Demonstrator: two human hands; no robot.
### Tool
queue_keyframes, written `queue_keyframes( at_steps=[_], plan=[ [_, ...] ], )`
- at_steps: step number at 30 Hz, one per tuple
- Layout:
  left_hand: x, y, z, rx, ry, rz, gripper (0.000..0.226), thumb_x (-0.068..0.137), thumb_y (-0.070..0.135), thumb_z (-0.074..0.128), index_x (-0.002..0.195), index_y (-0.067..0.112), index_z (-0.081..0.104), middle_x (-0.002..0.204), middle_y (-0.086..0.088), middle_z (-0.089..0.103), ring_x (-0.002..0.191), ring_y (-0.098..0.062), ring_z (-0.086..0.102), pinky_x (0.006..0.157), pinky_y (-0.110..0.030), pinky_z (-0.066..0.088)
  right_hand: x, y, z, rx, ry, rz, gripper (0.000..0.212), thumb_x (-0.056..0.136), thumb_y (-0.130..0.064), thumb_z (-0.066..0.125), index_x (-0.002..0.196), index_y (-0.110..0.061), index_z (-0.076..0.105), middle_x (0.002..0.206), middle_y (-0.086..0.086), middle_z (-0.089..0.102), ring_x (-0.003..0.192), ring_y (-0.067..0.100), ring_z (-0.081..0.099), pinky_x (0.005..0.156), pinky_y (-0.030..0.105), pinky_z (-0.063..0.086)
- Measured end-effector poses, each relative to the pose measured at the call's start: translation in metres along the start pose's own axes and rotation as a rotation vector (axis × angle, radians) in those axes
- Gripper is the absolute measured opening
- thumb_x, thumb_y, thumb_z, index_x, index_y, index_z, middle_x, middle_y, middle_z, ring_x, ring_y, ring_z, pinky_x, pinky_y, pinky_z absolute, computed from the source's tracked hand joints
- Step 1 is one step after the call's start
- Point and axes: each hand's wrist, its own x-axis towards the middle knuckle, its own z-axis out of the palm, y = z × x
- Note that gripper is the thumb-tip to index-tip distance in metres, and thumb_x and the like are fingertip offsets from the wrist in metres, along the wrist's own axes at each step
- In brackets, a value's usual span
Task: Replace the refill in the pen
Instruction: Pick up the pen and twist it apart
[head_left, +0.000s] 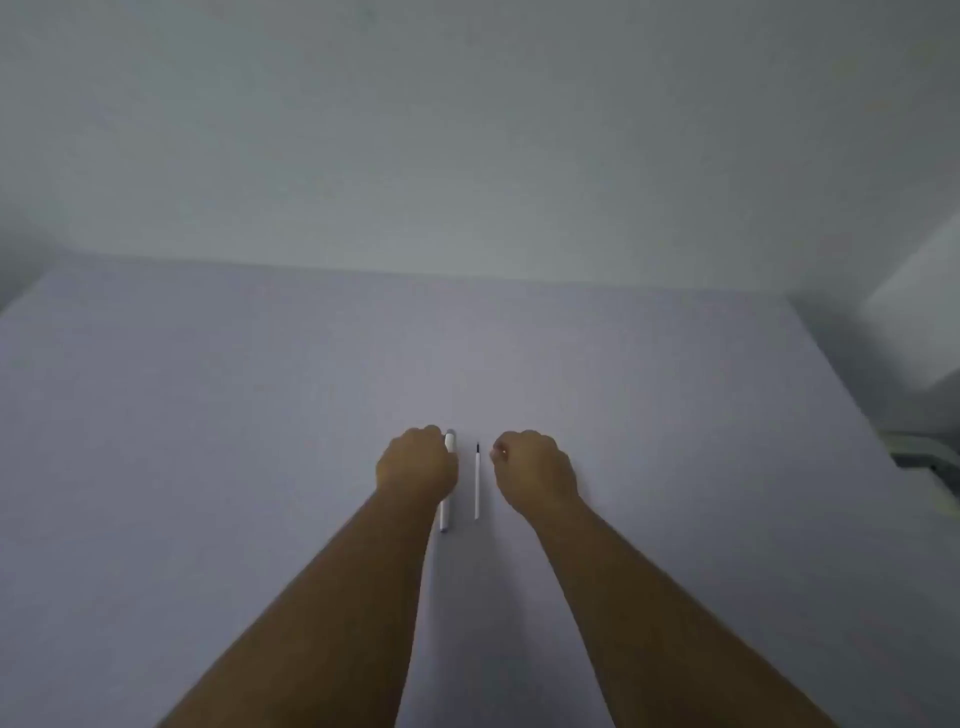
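**Pen and refill lie side by side between two hands**

The pen (447, 478) is white and lies on the pale worktop (208, 415). It points away from the person, with a rounded grey end at the far tip. The left hand (417, 464) is curled over the middle of the pen, so only the far end and the near end peek out. The picture is blurry, so it is hard to tell if the fingers are really squeezing the pen or just resting on it.

The refill (477, 480) is a thin white stick with a dark tip at its far end. It lies flat on the worktop just beside the pen, on the right of it, and the two run the same way. Nothing touches the refill.

The right hand (532, 467) is just to the right of the refill. Its fingers are curled in like a loose fist. There may be something tiny at the fingertips, but it is too small and blurry to tell.

Both bare arms reach in from the bottom. A plain wall (467, 130) stands behind the worktop.
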Motion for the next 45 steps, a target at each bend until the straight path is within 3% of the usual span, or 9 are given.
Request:
queue_keyframes(
  at_steps=[5,13,18,23,26,30,35,41,45],
  plan=[
    [0.008,-0.009,0.028,-0.143,-0.125,-0.153,0.028,0.087,0.031,0.059,0.101,0.007,0.062,0.088,-0.007,0.059,0.078,-0.025,0.060,0.066,-0.030,0.047,0.009,0.007,0.024,0.105,-0.003,0.065,0.029,0.096,-0.027,0.042,0.105,-0.012,0.065,0.105,0.008,0.066,0.097,0.027,0.061,0.079,0.038,0.052],
    [0.011,-0.013,0.036,-0.257,-0.114,-0.159,0.023,0.087,0.021,0.053,0.095,0.002,0.065,0.083,-0.009,0.061,0.071,-0.025,0.056,0.064,-0.030,0.049,0.019,0.006,0.032,0.238,0.026,0.047,0.028,0.094,-0.026,0.047,0.090,-0.007,0.068,0.093,0.009,0.069,0.093,0.026,0.060,0.073,0.037,0.050],
    [0.004,-0.011,0.034,-0.323,-0.066,-0.023,0.016,0.089,0.025,0.054,0.089,0.011,0.061,0.079,-0.004,0.061,0.070,-0.024,0.059,0.073,-0.037,0.057,0.025,-0.010,0.024,0.476,-0.030,0.170,0.035,0.091,-0.039,0.056,0.097,-0.006,0.067,0.092,0.007,0.067,0.079,0.020,0.055,0.068,0.028,0.040],
    [0.001,-0.007,0.028,-0.335,-0.090,0.078,0.013,0.091,0.029,0.055,0.090,0.015,0.056,0.080,-0.001,0.059,0.072,-0.025,0.060,0.077,-0.044,0.058,0.032,-0.015,0.017,0.651,-0.025,0.297,0.024,0.090,-0.029,0.057,0.081,-0.008,0.064,0.061,-0.005,0.051,0.073,0.020,0.052,0.056,0.025,0.036],
    [0.000,-0.012,0.024,-0.319,-0.129,0.081,0.012,0.090,0.028,0.057,0.092,0.016,0.058,0.083,0.000,0.058,0.077,-0.024,0.059,0.078,-0.041,0.058,0.039,-0.010,0.009,0.731,0.049,0.341,0.026,0.092,-0.028,0.053,0.082,-0.007,0.065,0.065,0.000,0.054,0.075,0.023,0.052,0.067,0.028,0.038],
    [-0.001,-0.023,0.025,-0.351,-0.113,0.046,0.019,0.089,0.027,0.059,0.101,0.012,0.062,0.087,0.000,0.057,0.082,-0.020,0.055,0.077,-0.035,0.055,0.043,0.008,0.007,0.541,0.018,0.276,0.031,0.093,-0.025,0.049,0.096,0.000,0.067,0.083,0.012,0.063,0.079,0.027,0.055,0.069,0.031,0.041],
    [0.000,-0.026,0.026,-0.392,-0.082,0.009,0.019,0.089,0.028,0.060,0.102,0.014,0.062,0.088,0.000,0.060,0.082,-0.020,0.059,0.080,-0.040,0.059,0.031,0.019,0.029,0.272,-0.070,0.228,0.036,0.096,-0.035,0.046,0.104,-0.004,0.063,0.105,0.015,0.067,0.100,0.034,0.061,0.079,0.033,0.046],
    [-0.001,-0.028,0.028,-0.413,-0.049,-0.011,0.028,0.088,0.027,0.060,0.113,0.015,0.063,0.092,0.002,0.060,0.086,-0.020,0.059,0.081,-0.038,0.058,0.027,0.022,0.039,0.152,-0.077,0.189,0.022,0.093,-0.020,0.047,0.104,-0.005,0.061,0.108,0.015,0.064,0.100,0.033,0.060,0.072,0.032,0.041],
    [-0.003,-0.025,0.026,-0.418,-0.045,-0.006,0.026,0.087,0.027,0.061,0.110,0.016,0.063,0.090,0.002,0.060,0.084,-0.021,0.061,0.079,-0.041,0.059,0.023,0.022,0.040,0.156,-0.060,0.195,0.022,0.093,-0.019,0.049,0.105,-0.006,0.061,0.109,0.014,0.063,0.101,0.032,0.060,0.078,0.035,0.048]
  ],
)
